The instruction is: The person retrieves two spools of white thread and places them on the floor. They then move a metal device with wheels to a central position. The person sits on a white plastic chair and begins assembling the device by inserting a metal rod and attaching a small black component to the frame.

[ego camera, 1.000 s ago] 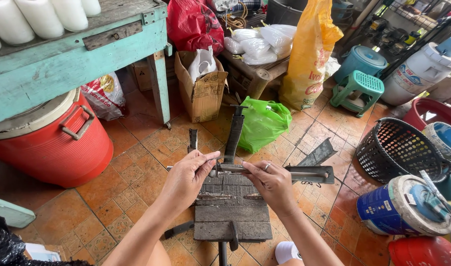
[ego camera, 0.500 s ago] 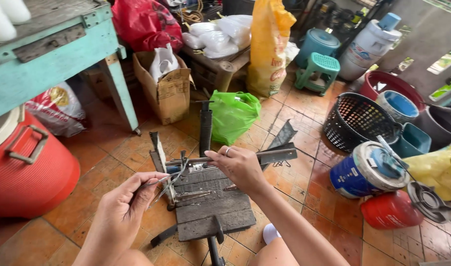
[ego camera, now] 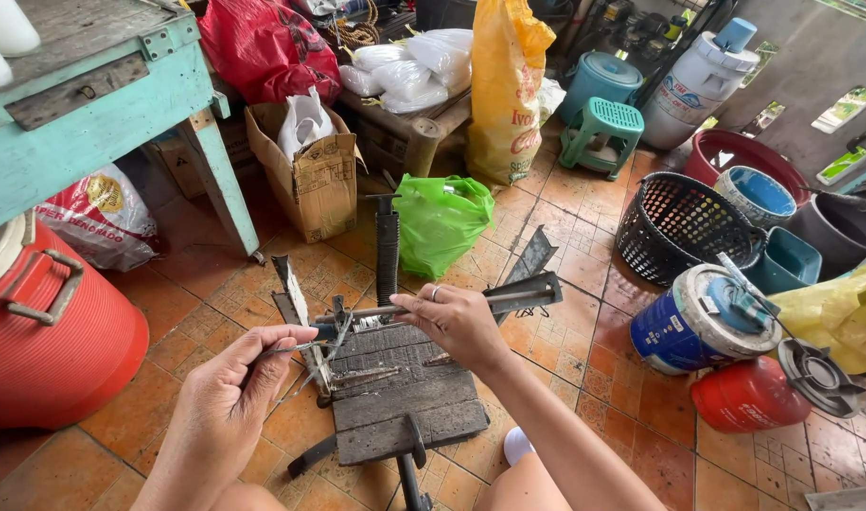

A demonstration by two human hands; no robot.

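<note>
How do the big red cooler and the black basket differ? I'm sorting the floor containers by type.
The red cooler has solid ribbed walls, while the black basket is open lattice you can see through. The cooler is closed with a pale lid and has a side handle; the basket stands open-topped. The cooler sits at the left beside the teal table, the basket at the right among buckets. Both are round and stand on the tiled floor.

Left: red cooler (ego camera: 50,326) beside me, under the teal table (ego camera: 102,118).
Ahead: cardboard box (ego camera: 315,180), green bag (ego camera: 440,220), yellow sack (ego camera: 506,90).
Right: black basket (ego camera: 684,224), blue bucket (ego camera: 696,322), red canister (ego camera: 750,396), teal stool (ego camera: 603,132).
</note>
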